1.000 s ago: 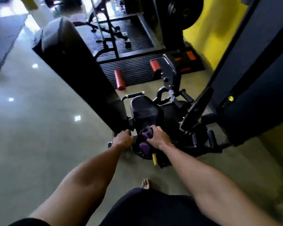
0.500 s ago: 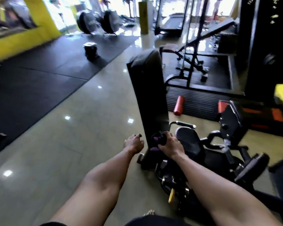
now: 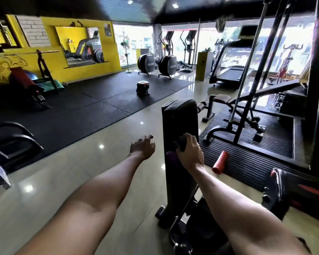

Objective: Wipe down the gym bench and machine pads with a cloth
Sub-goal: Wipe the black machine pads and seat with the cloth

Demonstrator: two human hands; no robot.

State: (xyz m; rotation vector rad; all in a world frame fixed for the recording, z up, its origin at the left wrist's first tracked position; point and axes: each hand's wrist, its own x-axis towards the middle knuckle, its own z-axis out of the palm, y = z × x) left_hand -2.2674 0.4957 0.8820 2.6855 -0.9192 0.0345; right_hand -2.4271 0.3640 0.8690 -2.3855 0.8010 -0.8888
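A tall black back pad (image 3: 180, 122) of a gym machine stands upright in front of me. My right hand (image 3: 191, 151) grips a dark purple cloth (image 3: 173, 154) and presses it against the pad about halfway up. Only a small bunch of the cloth shows under and beside my fingers. My left hand (image 3: 142, 147) hovers in the air just left of the pad, fingers loosely curled, holding nothing and apart from the pad. The machine's frame and base (image 3: 182, 223) sit low between my forearms.
An incline bench (image 3: 256, 93) stands on a ribbed black mat (image 3: 247, 142) to the right, with a red foam roller (image 3: 220, 161) on the mat's edge. Glossy tiled floor (image 3: 81, 172) stretches left toward black rubber mats (image 3: 81, 107). A black and red machine part (image 3: 284, 188) sits at right.
My view has lifted from the seat to the room. My right hand with the cloth has moved up from the seat onto the back pad. My left hand has let go of the machine.
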